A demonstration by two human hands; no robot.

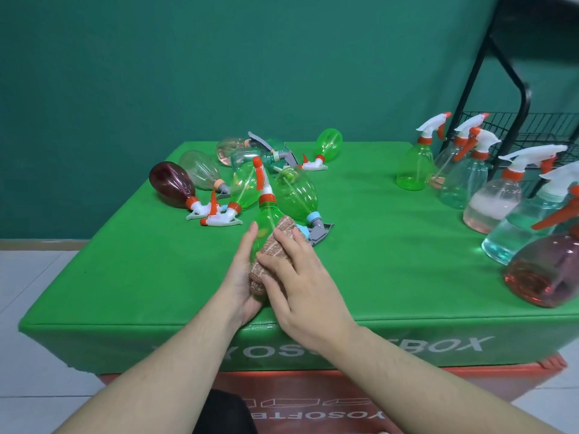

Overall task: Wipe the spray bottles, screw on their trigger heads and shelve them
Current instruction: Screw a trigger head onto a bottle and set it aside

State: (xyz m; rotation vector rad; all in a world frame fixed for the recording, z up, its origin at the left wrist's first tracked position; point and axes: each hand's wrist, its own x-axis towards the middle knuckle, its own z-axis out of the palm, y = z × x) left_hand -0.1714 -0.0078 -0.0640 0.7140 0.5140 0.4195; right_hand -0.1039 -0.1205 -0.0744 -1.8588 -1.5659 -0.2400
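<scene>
Spray bottle [265, 225]: green, trigger head already on, held low over the near edge of the green table [360, 245], at about 6 o'clock of the tabletop.
Long axis: runs roughly 6 to 12 o'clock, tilted slightly left; nozzle end points away at 12, base toward the body.
Left hand [242, 277]: cradles the bottle's left side and base, fingers curved along it; likely steadying it against the rubbing.
Right hand [300, 283]: fingers nearly straight, pressing a brown cloth [272, 249] onto the bottle's right flank; wiping, by the look of it.
Pile [250, 177]: bottles lying on their sides at 11 o'clock, presumably awaiting wiping.
Finished row [470, 177]: upright bottles at 2 to 3 o'clock, beside the black rack [517, 98], handy for shelving.
</scene>
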